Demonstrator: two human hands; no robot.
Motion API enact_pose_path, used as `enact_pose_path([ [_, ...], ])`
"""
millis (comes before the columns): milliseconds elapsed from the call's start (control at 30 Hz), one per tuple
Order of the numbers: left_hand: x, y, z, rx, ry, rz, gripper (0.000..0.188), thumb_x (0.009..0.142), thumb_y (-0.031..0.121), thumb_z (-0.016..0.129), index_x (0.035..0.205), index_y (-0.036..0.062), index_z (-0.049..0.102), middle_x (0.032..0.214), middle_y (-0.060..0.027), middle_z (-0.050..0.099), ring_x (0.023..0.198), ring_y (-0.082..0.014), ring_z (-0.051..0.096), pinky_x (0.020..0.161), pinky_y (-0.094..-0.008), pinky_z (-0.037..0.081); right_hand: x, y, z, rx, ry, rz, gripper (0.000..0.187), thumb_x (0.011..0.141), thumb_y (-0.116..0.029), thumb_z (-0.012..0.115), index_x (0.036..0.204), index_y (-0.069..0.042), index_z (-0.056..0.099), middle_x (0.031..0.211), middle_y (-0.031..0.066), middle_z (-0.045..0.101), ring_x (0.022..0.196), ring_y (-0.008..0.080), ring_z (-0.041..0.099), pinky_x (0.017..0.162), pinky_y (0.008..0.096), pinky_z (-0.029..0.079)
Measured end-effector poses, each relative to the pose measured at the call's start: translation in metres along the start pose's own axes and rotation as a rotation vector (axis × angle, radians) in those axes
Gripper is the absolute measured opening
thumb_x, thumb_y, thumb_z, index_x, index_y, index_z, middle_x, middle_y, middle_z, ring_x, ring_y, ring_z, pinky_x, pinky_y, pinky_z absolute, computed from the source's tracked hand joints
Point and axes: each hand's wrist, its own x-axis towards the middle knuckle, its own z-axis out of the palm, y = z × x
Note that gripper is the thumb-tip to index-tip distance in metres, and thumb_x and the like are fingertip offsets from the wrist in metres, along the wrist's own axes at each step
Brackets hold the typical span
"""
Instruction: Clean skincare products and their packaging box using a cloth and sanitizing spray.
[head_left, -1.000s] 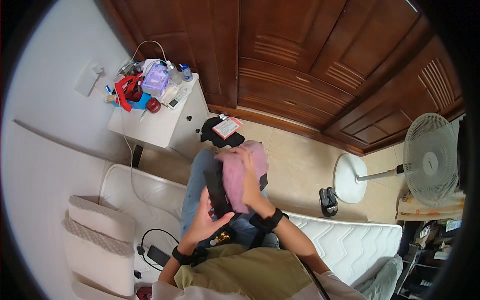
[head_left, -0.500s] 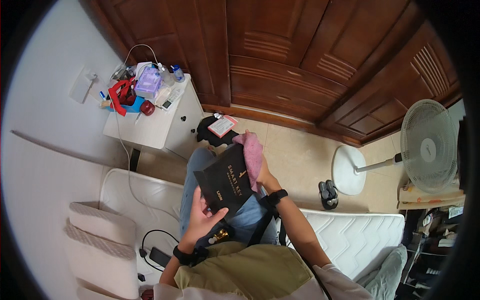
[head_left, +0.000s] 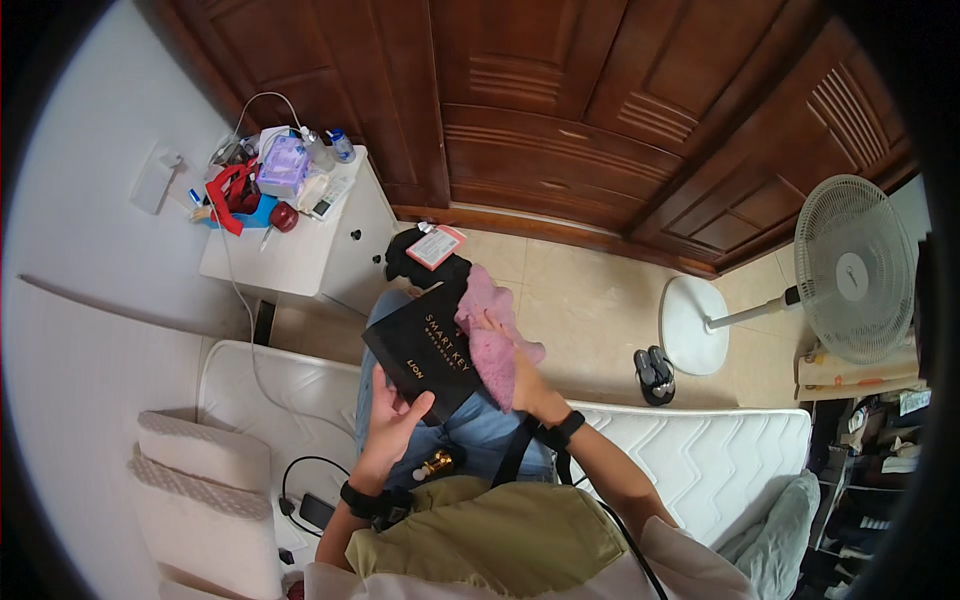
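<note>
A flat black box [head_left: 402, 343] with gold lettering lies tilted above my lap. My left hand [head_left: 392, 418] grips its lower left edge, thumb on the front face and the fingers behind. At the box's right edge, a fluffy pink cloth [head_left: 493, 362] is bunched up and touches the box. My right hand [head_left: 527, 382] holds this cloth, its fingers partly hidden in the folds. Below the box, a small shiny gold object [head_left: 436, 464] rests by my lap; its kind is unclear.
A white nightstand [head_left: 325, 255] with a purple tissue pack, bottles and a red strap stands at the left. A white standing fan [head_left: 850, 275] and dark slippers [head_left: 655, 375] are at the right. White mattress [head_left: 700, 470] spreads beside me; a phone [head_left: 317, 511] lies on the left.
The pink cloth has slid lower along the box's right side and now hangs more loosely. My right hand has moved with it. My left hand keeps its grip on the box.
</note>
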Motion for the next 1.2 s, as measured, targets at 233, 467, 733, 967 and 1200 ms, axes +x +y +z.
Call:
enact_pose_path([
  [233, 0.002, -0.006, -0.008, 0.051, -0.050, -0.017, 0.079, 0.084, -0.007, 0.067, 0.145, 0.0130, 0.021, 0.129, -0.0086, 0.048, 0.118, -0.0164, 0.050, 0.100, -0.0298, 0.042, 0.006, -0.057, 0.017, 0.110, 0.000, -0.179, 0.078, 0.085, -0.036, 0.057, 0.149, 0.000, 0.030, 0.158, 0.0208, 0.022, 0.147, 0.0357, 0.018, 0.119, 0.0413, 0.014],
  [467, -0.006, 0.001, -0.007, 0.135, -0.168, 0.073, 0.095, 0.084, 0.023, 0.077, 0.148, 0.0120, 0.008, 0.145, -0.0103, 0.033, 0.134, -0.0204, 0.036, 0.109, -0.0350, 0.033, 0.015, -0.107, 0.033, -0.004, 0.058, -0.050, 0.073, 0.092, -0.036, 0.043, 0.152, -0.001, 0.022, 0.160, 0.0217, 0.012, 0.148, 0.0370, 0.013, 0.118, 0.0458, 0.011],
  [733, -0.003, 0.001, -0.020, 0.294, -0.212, 0.090, 0.116, 0.075, 0.063, 0.074, 0.149, 0.0058, 0.005, 0.148, -0.0115, 0.028, 0.137, -0.0214, 0.030, 0.113, -0.0364, 0.026, 0.055, -0.106, 0.057, -0.114, 0.110, 0.232, 0.087, 0.085, -0.049, 0.052, 0.157, -0.016, 0.015, 0.161, 0.0225, 0.001, 0.147, 0.0470, 0.003, 0.112, 0.0638, 0.010],
  [967, 0.010, -0.013, -0.025, -0.225, 0.031, -0.056, 0.083, 0.094, 0.061, 0.048, 0.149, 0.0050, 0.021, 0.149, -0.0114, 0.033, 0.138, -0.0235, 0.034, 0.114, -0.0398, 0.028, 0.076, -0.098, 0.058, -0.241, -0.170, 0.320, 0.081, 0.082, -0.025, 0.058, 0.155, -0.020, 0.024, 0.162, 0.0167, 0.000, 0.148, 0.0435, 0.003, 0.114, 0.0618, 0.009],
  [1200, 0.017, -0.023, -0.032, -0.239, 0.109, -0.217, 0.041, 0.099, 0.034, 0.056, 0.133, 0.0153, 0.042, 0.133, -0.0040, 0.051, 0.124, -0.0209, 0.050, 0.101, -0.0453, 0.043, 0.058, -0.038, 0.051, -0.377, -0.202, 0.105, 0.084, 0.070, -0.017, 0.061, 0.150, -0.026, 0.035, 0.162, 0.0089, 0.013, 0.149, 0.0335, 0.010, 0.117, 0.0542, 0.012],
])
